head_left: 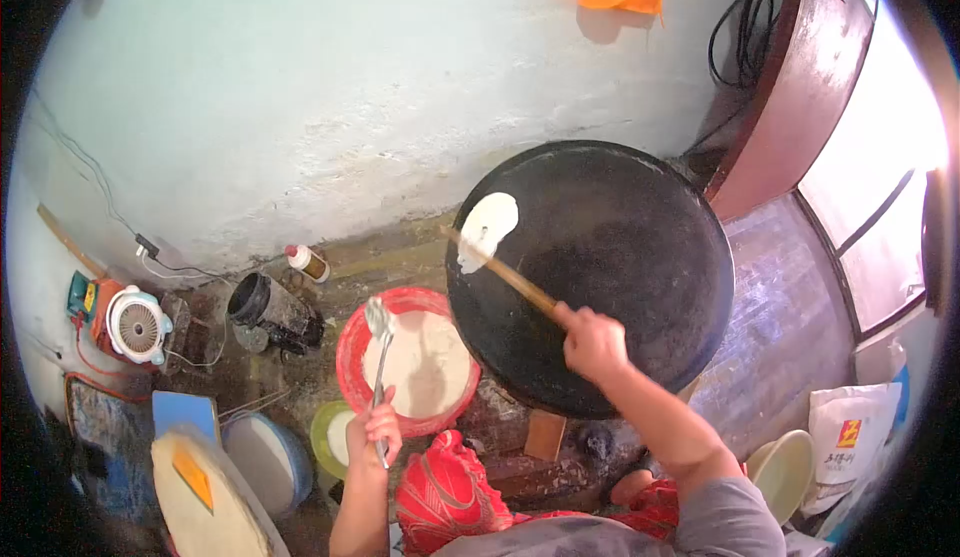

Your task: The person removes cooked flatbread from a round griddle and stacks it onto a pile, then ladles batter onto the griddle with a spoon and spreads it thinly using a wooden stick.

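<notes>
My left hand (376,429) is wrapped round the handle of a metal ladle (378,322). The batter-smeared ladle head hovers over the far left rim of a red basin (349,362) of pale batter (412,357). A wooden spreader (525,290) is gripped by its stick in my right hand (595,345), above a large round black griddle (625,247). The spreader's far end lies at a white patch of batter (492,219) on the griddle's left side; whether it touches the batter I cannot tell.
A green bowl (322,437) stands beside the basin. Farther left are a blue-rimmed tub (295,457), a round pale board (205,497), a dark bucket (255,299) and a white fan (138,325). At right are a pale basin (785,472) and a white sack (850,432).
</notes>
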A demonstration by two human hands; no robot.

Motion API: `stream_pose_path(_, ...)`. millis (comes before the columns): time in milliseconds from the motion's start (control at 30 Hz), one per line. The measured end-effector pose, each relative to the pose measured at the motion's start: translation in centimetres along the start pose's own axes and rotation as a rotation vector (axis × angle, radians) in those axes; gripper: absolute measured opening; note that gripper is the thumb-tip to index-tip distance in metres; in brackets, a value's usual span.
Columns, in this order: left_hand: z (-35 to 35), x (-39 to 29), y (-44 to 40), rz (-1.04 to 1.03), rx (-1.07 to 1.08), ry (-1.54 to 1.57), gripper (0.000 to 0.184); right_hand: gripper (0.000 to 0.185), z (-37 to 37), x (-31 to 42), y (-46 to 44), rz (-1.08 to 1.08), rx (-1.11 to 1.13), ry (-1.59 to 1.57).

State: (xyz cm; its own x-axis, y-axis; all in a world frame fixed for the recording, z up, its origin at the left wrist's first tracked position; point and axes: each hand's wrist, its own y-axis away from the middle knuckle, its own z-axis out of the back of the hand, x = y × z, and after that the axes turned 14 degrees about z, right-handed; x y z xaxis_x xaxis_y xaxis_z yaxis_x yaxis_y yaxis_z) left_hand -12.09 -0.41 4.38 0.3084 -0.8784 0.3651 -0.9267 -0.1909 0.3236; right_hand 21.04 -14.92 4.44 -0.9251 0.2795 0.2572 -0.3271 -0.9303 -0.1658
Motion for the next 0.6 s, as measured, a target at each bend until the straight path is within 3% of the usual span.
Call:
stream_pose_path(33, 1.1, -0.3, 0.7, -0.024, -0.034, 0.069, 0.036, 0.044, -0.1, -1.4, -1.1, -0.037, 0.048, 0.187)
stream_pose_path(100, 3.1, -0.6, 1.6, -0.044, -0.069, 0.135, 0.035, 0.042, 0.3, -3.9, -3.0, -0.034, -0.038, 0.189)
stream_pose_path(200, 4.1, -0.5, 2.2, -0.067, -0.100, 0.225, 0.030, 0.036, -2.0, -2.3, -2.4, -0.103, -0.342, -0.243)
stream_pose_path(233, 4.8, -0.6, 2.3, -0.059, -0.096, 0.222, 0.030, 0.037, -2.4, -1.2, -1.5, -0.066, -0.351, -0.374)
stream_pose_path(300, 6.3, -1.1, 2.3, -0.191, -0.080, 0.191, 0.029, 0.041, -1.0, -0.2, -0.3, 0.010, -0.119, -0.199)
stream_pose_path(367, 7.3, -2.2, 2.5, -0.126, -0.119, 0.311, 0.025, 0.049, -0.3, -3.0, -2.0, -0.085, 0.036, 0.158)
stream_pose_path(433, 10.3, -4.3, 2.6, -0.183, -0.136, 0.019, 0.023, 0.046, 1.2, -4.8, -3.7, -0.176, 0.004, 0.198)
stream_pose_path(467, 10.4, -4.4, 2.6, -0.203, -0.143, -0.079, 0.022, 0.042, 1.0, -4.6, -4.1, -0.245, -0.081, 0.067)
stream_pose_path(500, 8.2, -2.7, 2.3, -0.201, -0.139, 0.027, 0.023, 0.037, -0.1, -3.9, -3.9, -0.239, -0.209, -0.151)
stream_pose_path(567, 6.0, -1.5, 2.0, -0.191, -0.127, 0.130, 0.024, 0.034, -1.3, -0.9, -2.5, -0.171, -0.287, -0.321)
stream_pose_path(600, 5.7, -1.3, 1.9, -0.181, -0.129, 0.193, 0.025, 0.039, -1.6, 0.5, -2.1, -0.031, -0.233, -0.275)
